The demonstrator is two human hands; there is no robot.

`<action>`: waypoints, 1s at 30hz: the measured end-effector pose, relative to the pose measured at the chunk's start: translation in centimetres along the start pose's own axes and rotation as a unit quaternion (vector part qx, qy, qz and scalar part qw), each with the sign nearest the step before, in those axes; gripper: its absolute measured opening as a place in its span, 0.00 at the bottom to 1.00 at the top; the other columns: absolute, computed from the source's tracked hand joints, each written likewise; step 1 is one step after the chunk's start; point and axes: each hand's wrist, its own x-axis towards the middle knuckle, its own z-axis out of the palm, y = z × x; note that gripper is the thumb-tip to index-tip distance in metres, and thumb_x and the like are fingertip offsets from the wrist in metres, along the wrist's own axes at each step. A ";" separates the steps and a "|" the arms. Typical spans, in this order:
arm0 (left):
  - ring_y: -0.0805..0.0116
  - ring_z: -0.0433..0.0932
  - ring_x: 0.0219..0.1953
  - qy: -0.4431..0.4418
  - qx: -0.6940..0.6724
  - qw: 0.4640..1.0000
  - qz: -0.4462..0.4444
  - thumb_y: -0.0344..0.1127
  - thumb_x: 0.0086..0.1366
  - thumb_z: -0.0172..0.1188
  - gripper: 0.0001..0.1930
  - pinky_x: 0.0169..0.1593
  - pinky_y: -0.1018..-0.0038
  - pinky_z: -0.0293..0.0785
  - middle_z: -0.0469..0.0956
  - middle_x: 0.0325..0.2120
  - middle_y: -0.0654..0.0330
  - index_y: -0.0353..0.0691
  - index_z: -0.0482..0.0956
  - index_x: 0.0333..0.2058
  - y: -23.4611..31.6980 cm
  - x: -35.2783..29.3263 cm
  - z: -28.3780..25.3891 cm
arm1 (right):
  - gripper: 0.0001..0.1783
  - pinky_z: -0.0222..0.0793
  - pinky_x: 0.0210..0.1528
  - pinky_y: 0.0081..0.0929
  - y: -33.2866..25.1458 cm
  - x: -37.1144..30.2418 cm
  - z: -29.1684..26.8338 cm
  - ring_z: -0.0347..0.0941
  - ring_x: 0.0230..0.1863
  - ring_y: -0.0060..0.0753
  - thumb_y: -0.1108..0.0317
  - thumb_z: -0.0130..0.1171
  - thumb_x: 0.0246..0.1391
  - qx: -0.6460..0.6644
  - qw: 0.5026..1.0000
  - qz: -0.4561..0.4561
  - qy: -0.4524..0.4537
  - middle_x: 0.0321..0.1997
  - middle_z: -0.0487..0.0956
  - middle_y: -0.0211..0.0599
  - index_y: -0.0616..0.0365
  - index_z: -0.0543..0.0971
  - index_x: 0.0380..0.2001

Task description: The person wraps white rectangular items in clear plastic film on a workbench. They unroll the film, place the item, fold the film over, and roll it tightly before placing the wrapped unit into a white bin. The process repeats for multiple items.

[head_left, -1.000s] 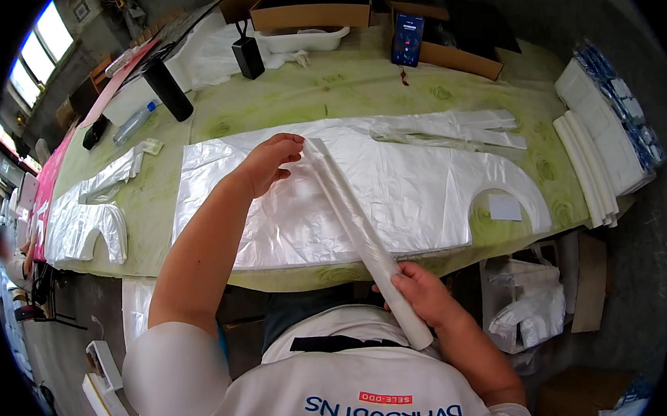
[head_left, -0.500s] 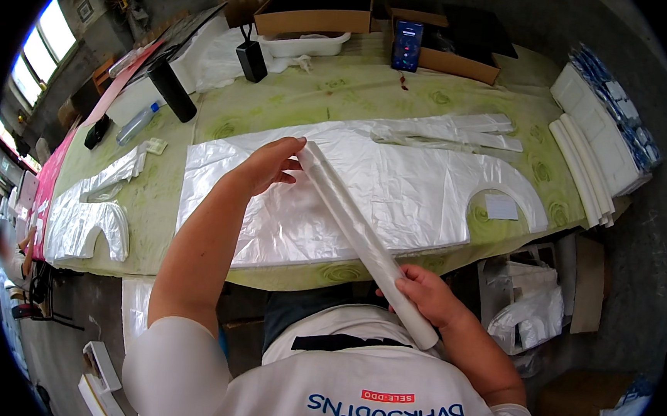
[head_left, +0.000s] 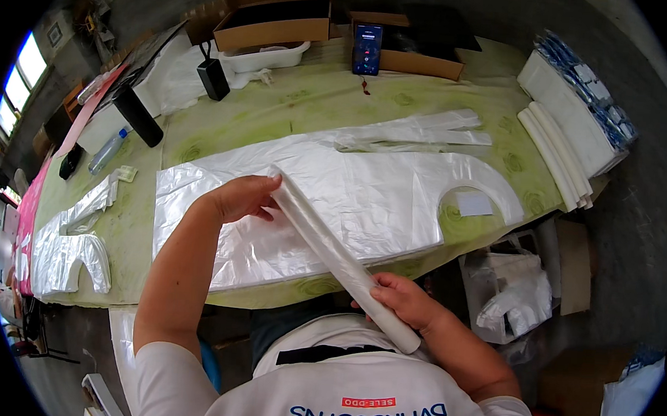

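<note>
The white plastic roll [head_left: 331,248] slants across the worktop's [head_left: 403,98] near edge above flat plastic sheeting [head_left: 381,196], left hand [head_left: 241,199] pinching its far end, right hand [head_left: 404,299] clasped lower, seemingly a steadying step; shifting it calls for matched grips.

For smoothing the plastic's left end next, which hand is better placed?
Probably the left hand: it is nearer that end, over the plastic. The right hand grips the roll near its lower end.

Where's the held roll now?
Head view, centre: the roll slants over the plastic sheet, left hand at its upper end, right hand gripping nearer its lower end.
</note>
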 end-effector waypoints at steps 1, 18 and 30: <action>0.59 0.75 0.56 -0.009 0.047 0.999 -0.009 0.66 0.71 0.46 0.36 0.57 0.62 0.72 0.75 0.60 0.58 0.39 0.74 0.60 -0.2 0.3 -0.1 | 0.17 0.79 0.45 0.27 0.0 0.0 -0.1 0.80 0.44 0.29 0.66 0.51 0.66 -0.003 1.000 0.000 -0.004 0.47 0.82 0.46 0.63 0.72 0.55; 0.68 0.74 0.41 0.258 0.177 0.949 -0.031 0.44 0.67 0.57 0.15 0.45 0.67 0.75 0.76 0.38 0.62 0.43 0.78 0.47 1.6 2.7 -1.0 | 0.20 0.78 0.36 0.28 0.7 2.8 0.7 0.78 0.32 0.28 0.63 0.49 0.68 -0.081 0.995 -0.016 0.056 0.45 0.81 0.42 0.61 0.68 0.58; 0.54 0.80 0.46 0.330 0.277 0.902 -0.011 0.44 0.63 0.54 0.23 0.51 0.63 0.75 0.82 0.45 0.51 0.40 0.79 0.53 0.1 5.3 -2.2 | 0.33 0.73 0.54 0.32 3.7 -8.1 -2.7 0.76 0.51 0.33 0.56 0.68 0.56 -0.284 0.954 0.027 0.091 0.52 0.79 0.45 0.65 0.71 0.59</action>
